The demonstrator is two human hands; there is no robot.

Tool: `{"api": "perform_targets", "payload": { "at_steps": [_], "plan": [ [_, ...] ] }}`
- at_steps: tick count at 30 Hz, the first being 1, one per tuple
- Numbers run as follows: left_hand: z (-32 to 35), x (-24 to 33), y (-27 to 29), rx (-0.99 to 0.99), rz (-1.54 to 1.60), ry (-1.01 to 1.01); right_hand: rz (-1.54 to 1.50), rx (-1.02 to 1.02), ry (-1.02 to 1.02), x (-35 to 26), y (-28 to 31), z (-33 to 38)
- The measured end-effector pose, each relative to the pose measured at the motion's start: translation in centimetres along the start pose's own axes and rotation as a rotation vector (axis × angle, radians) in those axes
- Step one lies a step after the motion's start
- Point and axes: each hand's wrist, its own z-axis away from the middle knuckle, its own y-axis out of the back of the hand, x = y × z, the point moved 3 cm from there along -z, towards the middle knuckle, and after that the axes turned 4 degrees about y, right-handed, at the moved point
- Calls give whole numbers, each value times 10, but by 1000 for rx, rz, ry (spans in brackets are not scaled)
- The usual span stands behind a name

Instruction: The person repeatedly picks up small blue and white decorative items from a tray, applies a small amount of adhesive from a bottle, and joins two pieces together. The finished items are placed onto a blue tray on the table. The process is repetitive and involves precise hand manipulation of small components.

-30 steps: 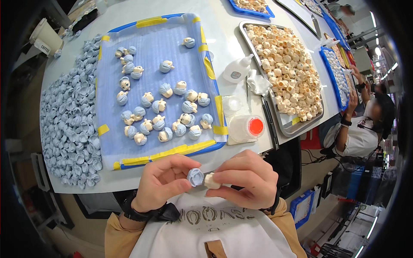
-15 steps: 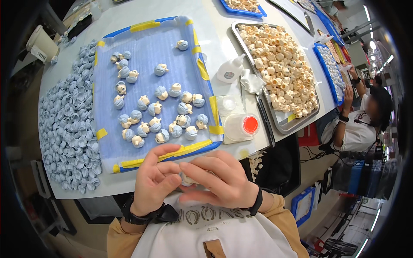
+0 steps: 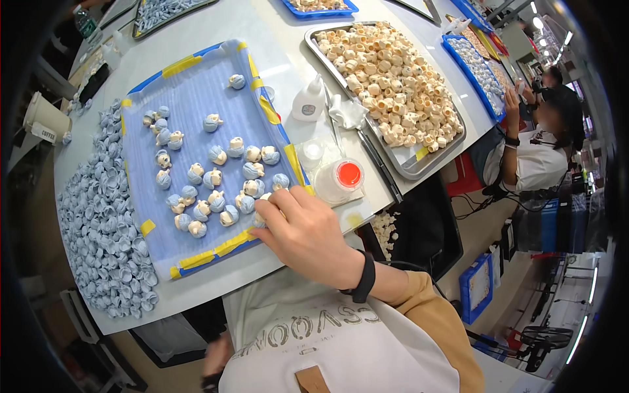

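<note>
Dark lettering on pale apron, printed label on white container, bottle label unreadable

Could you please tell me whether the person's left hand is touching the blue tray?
Apart: the head view shows the left hand low by the lap, with a strip of white table between it and the blue tray.

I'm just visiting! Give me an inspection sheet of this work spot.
Surface: white table, largely covered.
Job's things: doll heads with blue hair, spread on a blue tray edged with yellow tape; blue shells heaped left; cream pieces piled in a metal tray right.
Clutter: squeeze bottle, white tissue, clear jar, paper cup.
Hands: right hand, fingers around a doll head at the tray's near edge; left hand low, blurred, grip unclear.
Cables: dark cables beyond the table's right edge.
Surroundings: a co-worker at right.
</note>
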Motion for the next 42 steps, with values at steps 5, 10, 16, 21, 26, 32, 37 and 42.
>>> {"api": "perform_targets", "payload": {
  "at_steps": [5,10,16,21,26,32,37,42],
  "plan": [
    [-90,-31,-50,233,-102,22,22,-45,-30,-9,-10,-12],
    [-119,-23,-57,260,-107,38,-196,-89,18,-13,22,-6],
    [-125,-21,-56,233,-93,114,-756,-317,-139,10,90,25],
    [-112,-18,-44,240,-89,153,-345,323,-946,68,175,39],
    [-137,-17,-49,292,-100,72,-343,156,-671,121,160,18],
    [-133,-30,-52,379,-50,39,-672,-281,-405,156,98,-61],
    [-128,-41,-60,411,-31,43,-241,-542,-254,153,69,-92],
    [-87,-64,-66,349,-172,124,-92,-585,-190,154,54,-96]
  ]
}}
